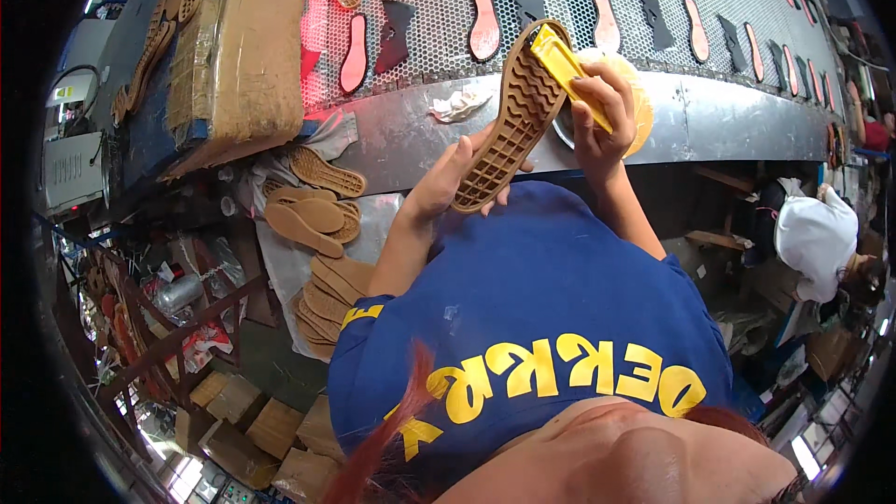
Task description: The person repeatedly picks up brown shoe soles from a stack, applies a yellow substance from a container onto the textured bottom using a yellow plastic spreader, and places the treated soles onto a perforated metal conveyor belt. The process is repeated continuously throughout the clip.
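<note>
My left hand (441, 179) is closed around the heel part of a brown shoe sole (513, 117), which tilts up and away to the right. Its grooved tread faces me. In my right hand (607, 112) is a yellow-handled brush (571, 70), gripped between thumb and fingers. The brush's dark end meets the rim near the sole's toe; whether it has bristles is hard to make out. Behind my right hand a round yellowish tub (639, 117) shows in part, on the metal ledge.
A mesh conveyor (429, 0) carries pink-topped insoles (484, 23) and black cut pieces (651, 17). A crumpled white cloth (459, 105) lies on the metal ledge (392, 145). Brown soles (303, 215) are piled at the left beside a taped carton (247, 56). Another person (817, 238) is at the right.
</note>
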A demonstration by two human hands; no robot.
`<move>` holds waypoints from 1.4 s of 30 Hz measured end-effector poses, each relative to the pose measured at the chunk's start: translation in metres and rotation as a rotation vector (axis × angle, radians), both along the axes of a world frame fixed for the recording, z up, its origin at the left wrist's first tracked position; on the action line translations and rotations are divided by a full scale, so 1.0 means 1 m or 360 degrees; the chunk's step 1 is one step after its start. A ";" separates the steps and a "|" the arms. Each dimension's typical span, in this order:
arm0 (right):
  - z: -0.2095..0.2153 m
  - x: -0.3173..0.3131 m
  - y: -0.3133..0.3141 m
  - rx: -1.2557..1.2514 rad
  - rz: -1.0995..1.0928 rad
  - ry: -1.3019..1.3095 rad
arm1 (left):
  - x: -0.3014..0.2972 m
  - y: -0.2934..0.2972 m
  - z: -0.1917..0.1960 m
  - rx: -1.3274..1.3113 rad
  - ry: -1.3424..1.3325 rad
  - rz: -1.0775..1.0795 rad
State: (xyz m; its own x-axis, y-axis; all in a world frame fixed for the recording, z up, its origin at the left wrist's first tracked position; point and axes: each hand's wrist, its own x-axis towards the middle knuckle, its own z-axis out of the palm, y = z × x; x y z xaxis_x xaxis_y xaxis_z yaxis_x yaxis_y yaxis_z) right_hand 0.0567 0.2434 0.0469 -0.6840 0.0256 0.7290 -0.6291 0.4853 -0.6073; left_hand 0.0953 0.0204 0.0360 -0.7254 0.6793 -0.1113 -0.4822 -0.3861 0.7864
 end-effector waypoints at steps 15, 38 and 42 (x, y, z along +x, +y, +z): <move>0.009 0.008 0.010 0.0047 0.0590 -0.0299 | -0.003 -0.006 -0.006 0.0410 -0.0273 0.0030; 0.001 0.041 -0.016 0.0215 0.0761 -0.0275 | -0.030 0.013 -0.035 0.0719 -0.0457 0.0367; 0.003 0.042 -0.011 0.0206 0.0858 -0.0324 | -0.033 0.019 -0.019 0.0233 -0.0503 0.0531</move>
State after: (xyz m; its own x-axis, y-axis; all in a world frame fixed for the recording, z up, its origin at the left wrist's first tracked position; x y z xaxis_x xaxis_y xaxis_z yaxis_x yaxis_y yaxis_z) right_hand 0.0987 0.2327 0.0497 -0.7021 -0.4449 0.5560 -0.6847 0.2074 -0.6987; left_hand 0.0620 0.0391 0.0166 -0.8526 0.4400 -0.2820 -0.5196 -0.6562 0.5471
